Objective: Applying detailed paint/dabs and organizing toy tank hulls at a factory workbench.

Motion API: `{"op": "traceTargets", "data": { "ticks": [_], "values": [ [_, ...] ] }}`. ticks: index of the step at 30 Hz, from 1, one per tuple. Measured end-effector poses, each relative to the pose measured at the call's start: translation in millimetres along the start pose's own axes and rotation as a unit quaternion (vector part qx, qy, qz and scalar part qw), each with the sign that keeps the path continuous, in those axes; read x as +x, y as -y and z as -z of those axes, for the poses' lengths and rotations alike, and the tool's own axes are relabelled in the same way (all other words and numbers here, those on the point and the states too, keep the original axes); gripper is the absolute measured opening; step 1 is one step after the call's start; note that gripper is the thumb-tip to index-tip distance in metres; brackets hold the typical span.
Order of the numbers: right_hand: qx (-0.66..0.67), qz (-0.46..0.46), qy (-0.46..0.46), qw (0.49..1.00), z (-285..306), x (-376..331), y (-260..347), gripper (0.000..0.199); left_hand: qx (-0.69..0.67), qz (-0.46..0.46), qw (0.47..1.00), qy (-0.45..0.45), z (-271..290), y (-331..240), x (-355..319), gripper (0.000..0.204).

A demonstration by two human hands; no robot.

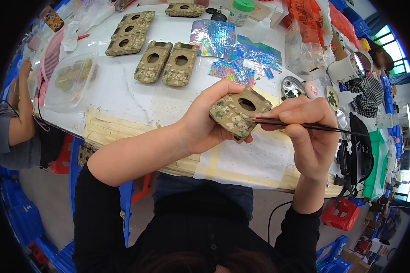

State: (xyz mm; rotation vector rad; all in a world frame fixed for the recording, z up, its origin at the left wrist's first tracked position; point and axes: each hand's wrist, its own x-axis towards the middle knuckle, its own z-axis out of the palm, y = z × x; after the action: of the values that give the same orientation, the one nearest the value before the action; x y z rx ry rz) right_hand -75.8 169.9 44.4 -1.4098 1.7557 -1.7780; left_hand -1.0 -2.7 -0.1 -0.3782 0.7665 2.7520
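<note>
A toy tank hull (229, 114) in tan and green camouflage, with a round hole in its top, is tilted in my left hand (199, 119). My fingers wrap its far and near sides. Dark slim tweezers (325, 128) are pinched in my right hand (315, 136), and their tips touch the hull's right edge beside the hole. Whether the tips grip anything is too small to tell. Two similar hulls (181, 63) lie side by side beyond my left hand, with others farther back. Shiny holographic sticker sheets (212, 38) lie past the held hull.
White paper (246, 159) is taped to the near table edge under my hands. A lidded clear plastic box (71, 82) sits at left, near another person's arm (25, 102). Small metal dishes (292, 86), a white mug (346, 69) and a black bag (362, 145) stand right.
</note>
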Motion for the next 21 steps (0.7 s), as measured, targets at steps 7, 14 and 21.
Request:
{"op": "traceTargets", "data": {
  "ticks": [7,14,21],
  "values": [
    [0.011,-0.010,-0.014,1.000,-1.6,-0.4,0.0,0.010,-0.003,-0.001,1.000,0.000,0.7,0.3,0.3,0.039],
    [0.005,-0.007,-0.012,1.000,-1.6,0.1,0.6,0.010,0.005,-0.001,1.000,-0.006,0.3,0.3,0.0,0.039],
    [0.011,-0.006,-0.013,1.000,-2.1,-0.2,-0.4,0.011,0.013,0.000,1.000,-0.014,-1.5,0.1,-1.1,0.039]
  ]
}}
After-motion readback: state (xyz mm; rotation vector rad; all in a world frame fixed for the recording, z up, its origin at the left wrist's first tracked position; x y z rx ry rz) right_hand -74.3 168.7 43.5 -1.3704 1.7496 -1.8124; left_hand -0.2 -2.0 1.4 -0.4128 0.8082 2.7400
